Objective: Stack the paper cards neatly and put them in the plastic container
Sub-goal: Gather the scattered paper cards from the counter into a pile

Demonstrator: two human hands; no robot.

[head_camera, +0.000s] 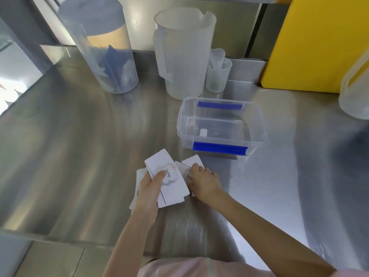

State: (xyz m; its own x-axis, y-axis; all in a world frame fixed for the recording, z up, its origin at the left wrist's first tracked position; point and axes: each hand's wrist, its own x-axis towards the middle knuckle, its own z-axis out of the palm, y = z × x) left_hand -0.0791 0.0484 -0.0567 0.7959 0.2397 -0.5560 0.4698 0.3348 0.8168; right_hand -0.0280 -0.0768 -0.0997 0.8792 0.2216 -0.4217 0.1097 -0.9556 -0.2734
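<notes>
White paper cards printed with "love." lie near the front of a steel counter. My left hand (148, 191) grips a small stack of these cards (172, 188), thumb on top, with more white cards (139, 176) under and behind it. My right hand (203, 181) lies flat over other loose cards (191, 162) on the counter, fingers curled on one card's edge. Just behind the cards stands the clear plastic container (257, 120) with blue clips, open, with a small white piece inside.
At the back stand a tall clear canister (95, 47) with blue contents, a large frosted jug (183, 52) and small measuring cups (218, 72). A yellow board (315, 43) leans at the right, beside another frosted jug (355, 90). The counter's front edge (60, 236) is close to me.
</notes>
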